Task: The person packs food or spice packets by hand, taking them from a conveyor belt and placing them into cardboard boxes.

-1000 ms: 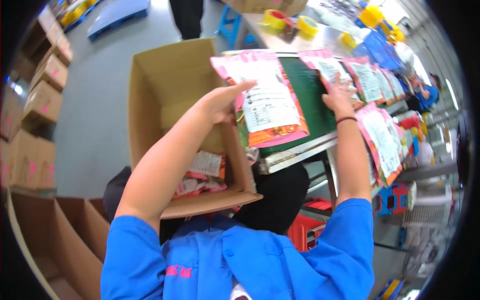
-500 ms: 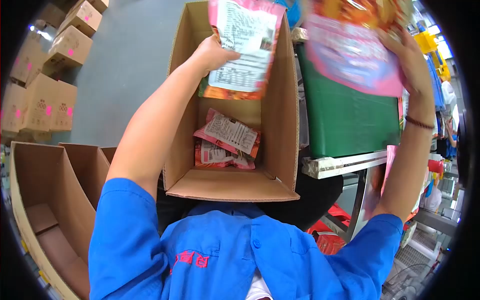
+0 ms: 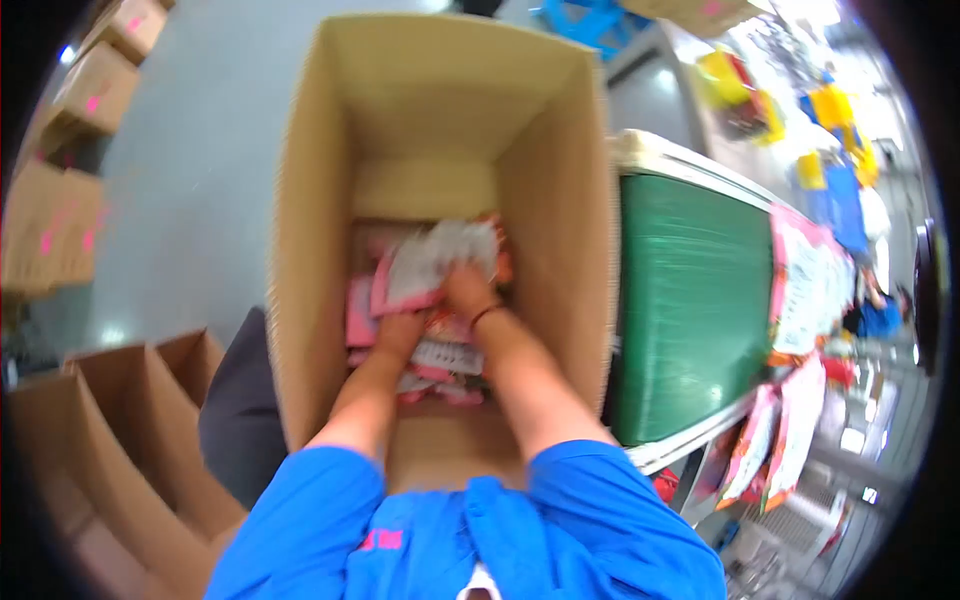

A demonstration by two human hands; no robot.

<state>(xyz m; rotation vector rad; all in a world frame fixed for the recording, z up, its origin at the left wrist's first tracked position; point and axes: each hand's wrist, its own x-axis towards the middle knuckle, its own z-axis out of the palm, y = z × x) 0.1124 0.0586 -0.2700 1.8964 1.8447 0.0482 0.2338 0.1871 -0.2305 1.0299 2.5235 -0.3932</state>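
Both my hands are deep in a tall cardboard box (image 3: 555,200) in front of me. A printed food packet (image 3: 420,268), white-backed with pink edges, lies under them, blurred by motion. My right hand (image 3: 468,287), a dark bracelet at its wrist, grips the packet from above near its right side. At the near edge, my left hand (image 3: 404,327) holds the same packet, its fingers mostly hidden beneath. Other packets (image 3: 447,357) lie below and nearer to me on the box floor.
Right of the box runs a green conveyor belt (image 3: 690,300) with a pale frame. More packets (image 3: 800,285) stand along its far side, others (image 3: 790,435) nearer me. Open cartons (image 3: 130,400) are at lower left; closed cartons (image 3: 55,225) stand farther left. A distant person (image 3: 880,315) shows at right.
My hands, each holding a packet above or beside the box before, have moved down into it. The right arm swung in from over the belt. The view has shifted, and more packets show in the box.
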